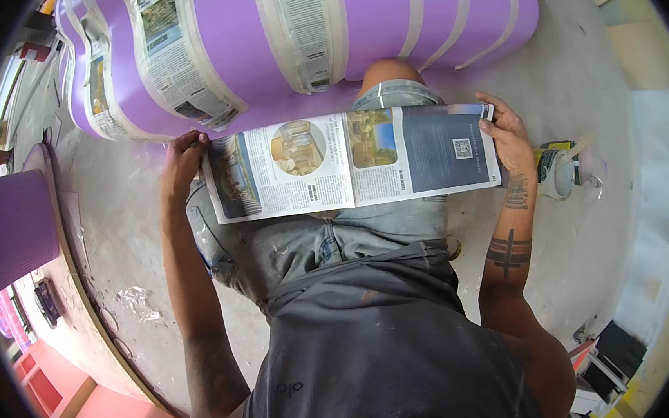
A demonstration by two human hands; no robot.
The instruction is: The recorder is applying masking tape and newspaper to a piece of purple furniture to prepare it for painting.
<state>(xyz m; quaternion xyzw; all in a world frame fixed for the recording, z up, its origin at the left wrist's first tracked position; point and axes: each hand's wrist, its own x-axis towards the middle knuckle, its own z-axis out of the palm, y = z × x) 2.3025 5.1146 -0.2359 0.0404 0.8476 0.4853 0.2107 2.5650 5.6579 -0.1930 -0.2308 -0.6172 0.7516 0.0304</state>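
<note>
A folded sheet of newspaper [325, 186] is stretched flat between my two hands, above my lap. My left hand [186, 154] pinches its upper left corner. At the upper right edge my right hand [507, 128] grips the sheet, thumb on the printed side. Just beyond it stands a large purple curved piece [234, 36]. Strips of masking tape [412, 14] run down its surface, and several newspaper strips [306, 23] are taped onto it between them. The paper hides part of my thighs.
On the floor to the right sits a paint can [558, 172] with clear plastic by it. To the left are a round-edged board [82, 292] and another purple piece [18, 226]. Crumpled plastic [136, 303] lies on the grey floor, with pink shelving [91, 417] at lower left.
</note>
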